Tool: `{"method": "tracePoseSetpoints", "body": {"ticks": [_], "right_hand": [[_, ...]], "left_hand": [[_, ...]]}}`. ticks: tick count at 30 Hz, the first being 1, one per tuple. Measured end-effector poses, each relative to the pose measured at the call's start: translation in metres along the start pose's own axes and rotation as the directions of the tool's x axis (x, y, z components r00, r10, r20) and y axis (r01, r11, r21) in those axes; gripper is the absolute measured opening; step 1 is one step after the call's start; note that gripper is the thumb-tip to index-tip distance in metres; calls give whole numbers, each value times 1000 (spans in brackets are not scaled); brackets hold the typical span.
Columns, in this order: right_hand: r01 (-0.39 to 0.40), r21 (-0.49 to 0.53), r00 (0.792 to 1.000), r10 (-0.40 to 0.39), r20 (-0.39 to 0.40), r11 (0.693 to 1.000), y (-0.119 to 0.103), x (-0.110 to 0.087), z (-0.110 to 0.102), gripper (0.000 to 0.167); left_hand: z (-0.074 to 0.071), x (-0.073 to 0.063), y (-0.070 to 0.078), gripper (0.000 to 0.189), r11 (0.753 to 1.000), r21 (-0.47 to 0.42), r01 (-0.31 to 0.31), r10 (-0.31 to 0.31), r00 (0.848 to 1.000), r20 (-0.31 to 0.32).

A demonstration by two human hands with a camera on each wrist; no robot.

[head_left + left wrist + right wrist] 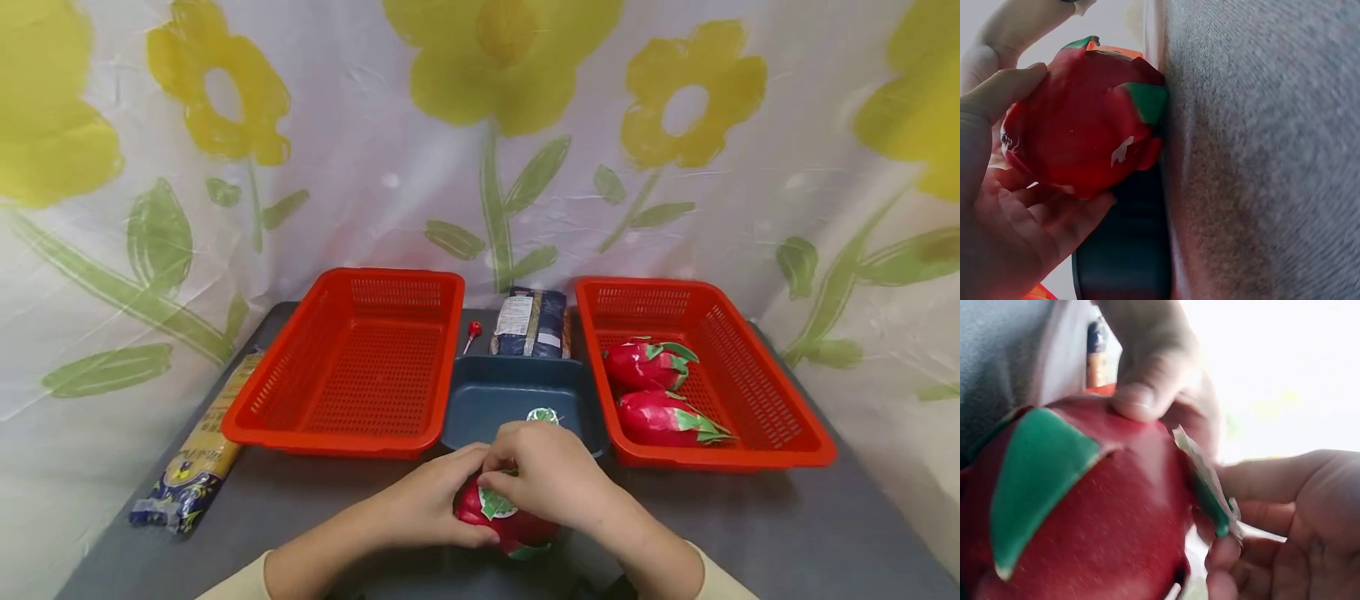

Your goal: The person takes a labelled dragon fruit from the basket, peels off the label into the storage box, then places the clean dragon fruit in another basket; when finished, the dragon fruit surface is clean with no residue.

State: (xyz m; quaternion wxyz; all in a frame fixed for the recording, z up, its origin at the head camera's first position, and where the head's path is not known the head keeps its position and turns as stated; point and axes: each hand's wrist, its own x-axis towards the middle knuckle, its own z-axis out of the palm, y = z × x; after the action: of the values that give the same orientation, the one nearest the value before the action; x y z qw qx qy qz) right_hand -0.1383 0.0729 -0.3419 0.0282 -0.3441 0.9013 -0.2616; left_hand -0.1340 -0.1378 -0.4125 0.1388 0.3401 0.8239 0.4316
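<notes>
My left hand (427, 500) grips a red artificial dragon fruit (517, 533) with green-tipped scales, held low in front of the dark blue tray (480, 390). In the left wrist view its thumb lies on the skin of the dragon fruit (1079, 125), with the other fingers curled beneath. A round green-and-white piece like a sticker (497, 505) shows against the fruit. My right hand (555, 471) bends over it, and the right wrist view has its fingers pinching a green flap with a pale edge (1204, 481) at the fruit's side. Another round green-and-white piece (542, 415) shows just beyond the right hand, over the tray.
Two dragon fruits (663, 417) lie in the right red basket (757, 400). The left red basket (360, 367) stands beside the tray. Behind are a red lollipop (472, 332) and a dark blue packet (530, 323). A long yellow-and-blue packet (202, 454) lies at the left edge.
</notes>
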Motion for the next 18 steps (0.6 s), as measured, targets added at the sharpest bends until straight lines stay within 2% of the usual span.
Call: {"method": "tracePoseSetpoints", "body": {"ticks": [5,7,9,11,13,16,18], "right_hand": [[54,162,998,-58,17,985,4,-3,-7,5],[74,243,997,-80,15,967,7,-2,-8,5],[68,332,998,-67,-13,941,10,-1,-11,5],[42,406,997,-12,-77,913,14,2,-15,6],[0,449,984,80,-160,893,22,6,-18,6],[-107,436,939,235,-251,894,39,17,-15,11],[-189,391,912,309,-270,901,52,28,-7,15]], "left_hand": [[-3,1,1,65,999,-32,4,-4,1000,22],[-4,0,0,66,999,-52,5,-4,1000,30],[-5,0,0,70,997,-73,7,-4,999,42],[-5,0,0,74,998,-67,9,-6,999,52],[-5,1,1,76,999,-52,10,-7,998,62],[-6,1,1,74,1000,-18,22,-21,998,66],[-7,1,1,72,999,-6,36,-35,997,66]]}}
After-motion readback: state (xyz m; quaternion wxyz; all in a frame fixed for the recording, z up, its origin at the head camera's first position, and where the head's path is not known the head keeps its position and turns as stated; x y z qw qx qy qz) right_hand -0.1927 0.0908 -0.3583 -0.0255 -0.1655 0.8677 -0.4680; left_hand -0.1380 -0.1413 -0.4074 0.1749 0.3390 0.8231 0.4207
